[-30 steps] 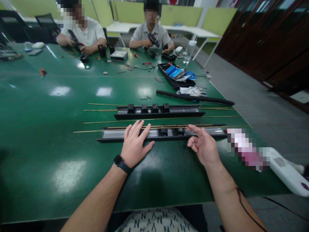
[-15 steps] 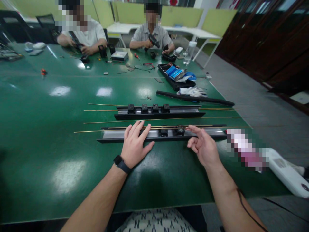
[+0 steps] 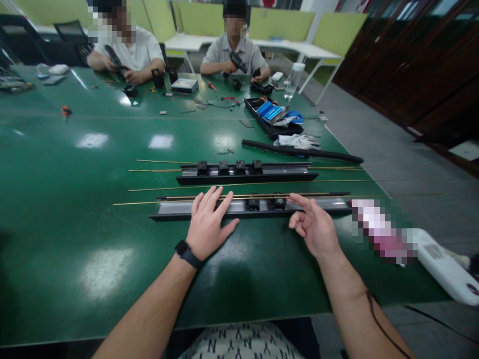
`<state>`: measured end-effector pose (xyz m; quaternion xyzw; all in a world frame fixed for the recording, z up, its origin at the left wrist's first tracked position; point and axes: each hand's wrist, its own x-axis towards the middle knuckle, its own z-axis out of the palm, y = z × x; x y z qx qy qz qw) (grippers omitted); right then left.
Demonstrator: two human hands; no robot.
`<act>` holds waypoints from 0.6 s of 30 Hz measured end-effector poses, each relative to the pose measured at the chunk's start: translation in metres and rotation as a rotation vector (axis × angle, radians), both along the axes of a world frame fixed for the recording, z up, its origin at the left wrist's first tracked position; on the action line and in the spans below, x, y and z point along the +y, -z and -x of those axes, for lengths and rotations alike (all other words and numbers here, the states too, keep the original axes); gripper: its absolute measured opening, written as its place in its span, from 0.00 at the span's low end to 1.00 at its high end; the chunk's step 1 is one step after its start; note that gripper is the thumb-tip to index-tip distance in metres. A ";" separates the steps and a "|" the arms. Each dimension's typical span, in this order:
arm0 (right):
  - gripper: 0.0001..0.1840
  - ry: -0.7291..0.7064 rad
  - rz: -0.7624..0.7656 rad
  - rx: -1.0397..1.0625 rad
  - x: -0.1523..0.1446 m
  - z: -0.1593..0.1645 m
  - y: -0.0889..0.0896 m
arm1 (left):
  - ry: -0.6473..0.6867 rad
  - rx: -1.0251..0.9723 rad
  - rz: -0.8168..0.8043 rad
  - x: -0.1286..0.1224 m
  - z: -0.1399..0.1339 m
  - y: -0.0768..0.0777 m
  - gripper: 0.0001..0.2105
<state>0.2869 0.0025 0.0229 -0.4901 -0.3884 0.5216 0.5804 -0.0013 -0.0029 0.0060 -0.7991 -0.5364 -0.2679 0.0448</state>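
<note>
Unmoved, left fingers [image 3: 225, 202] spread over near channel [image 3: 267, 214]; right fingers [image 3: 301, 201], grip unclear; far channel [image 3: 247, 178] just beyond.

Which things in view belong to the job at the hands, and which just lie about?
Apparently the job's:
near, long black channel with pale inside
thin golden rods along it
two small black blocks visible inside

Apparently unrelated:
long black tube
white cloth gloves
clear bottle with white lid

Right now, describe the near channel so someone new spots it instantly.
At the green table, find the wearer's left hand and right hand. The near channel, a long black-edged trough, runs crosswise at those hands. Two black blocks show in it between the hands; the far channel beyond shows four.
</note>
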 end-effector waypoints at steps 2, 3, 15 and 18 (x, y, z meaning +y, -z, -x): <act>0.25 0.004 -0.001 0.006 0.000 0.000 0.000 | 0.000 0.002 0.000 0.000 0.000 0.000 0.30; 0.25 0.005 -0.001 0.008 0.000 0.000 0.000 | 0.000 0.002 0.000 0.000 0.000 0.000 0.30; 0.25 0.008 0.001 0.005 0.000 -0.002 0.002 | -0.001 -0.001 0.000 0.000 0.000 -0.001 0.31; 0.25 0.011 0.005 0.007 0.001 -0.001 0.001 | -0.001 -0.004 0.002 0.000 0.000 -0.001 0.30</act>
